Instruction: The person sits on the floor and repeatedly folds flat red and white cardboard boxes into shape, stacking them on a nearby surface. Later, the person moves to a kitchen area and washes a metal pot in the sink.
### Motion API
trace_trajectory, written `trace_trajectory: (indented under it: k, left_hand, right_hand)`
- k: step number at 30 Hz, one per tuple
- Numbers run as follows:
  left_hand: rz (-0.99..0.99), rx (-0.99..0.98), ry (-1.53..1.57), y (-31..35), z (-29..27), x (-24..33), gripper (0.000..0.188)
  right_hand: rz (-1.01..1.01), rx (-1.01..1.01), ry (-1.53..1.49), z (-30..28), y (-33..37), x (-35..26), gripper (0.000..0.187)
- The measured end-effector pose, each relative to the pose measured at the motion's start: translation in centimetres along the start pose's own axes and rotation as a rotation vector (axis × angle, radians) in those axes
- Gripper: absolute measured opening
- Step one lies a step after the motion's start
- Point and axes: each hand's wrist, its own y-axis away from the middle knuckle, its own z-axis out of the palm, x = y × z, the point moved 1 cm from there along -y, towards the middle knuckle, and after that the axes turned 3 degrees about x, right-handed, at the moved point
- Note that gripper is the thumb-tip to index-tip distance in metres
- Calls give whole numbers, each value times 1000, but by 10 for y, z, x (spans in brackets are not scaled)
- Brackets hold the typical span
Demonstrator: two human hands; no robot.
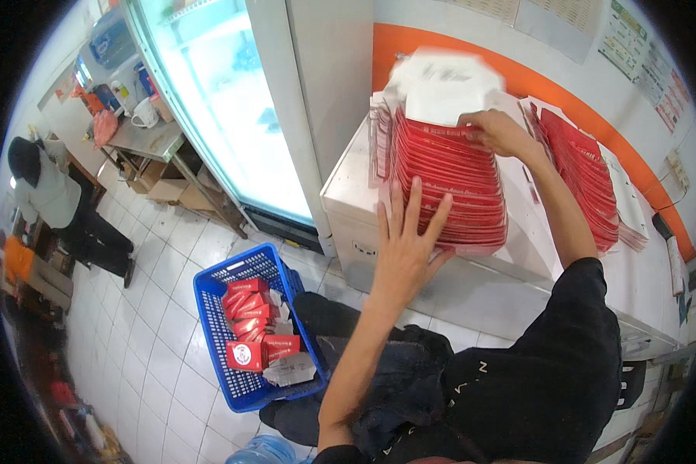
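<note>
A long row of red flat-folded cartons (448, 182) leans in overlapping layers on a white chest freezer (348, 193). My left hand (410, 240) lies against the near left side of this row, fingers spread and holding nothing. At the row's far end my right hand (503, 133) is closed on the edge of a carton blank (445, 85), whose white inner side faces up. The blank is blurred at its far edge; my right fingertips are partly hidden. A second row of red folded cartons (580, 174) lies to the right on the same top.
A blue basket (209, 340) on the tiled floor holds several red cartons (247, 309). Behind it stands a lit glass-door fridge (216, 116). A metal table (151, 139) with a white jug is at left. One person (62, 201) stands far left. A blue water bottle (263, 450) sits near my feet.
</note>
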Motion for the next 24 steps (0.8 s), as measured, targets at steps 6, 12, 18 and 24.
trace_trajectory:
  k: [6, 12, 18, 24]
  left_hand:
    - [-59, 81, 17, 17, 19, -2, 102]
    - [-56, 103, 0, 21, 24, -4, 102]
    - [-43, 109, 8, 19, 25, -4, 101]
    - [-51, 121, 14, 20, 24, -2, 102]
  right_hand:
    - [-87, -84, 2, -7, -18, -4, 23]
    - [-1, -50, -137, -9, -23, -14, 25]
    - [-168, -20, -128, -8, -26, 14, 23]
    - [-114, -105, -231, -9, -28, 12, 25]
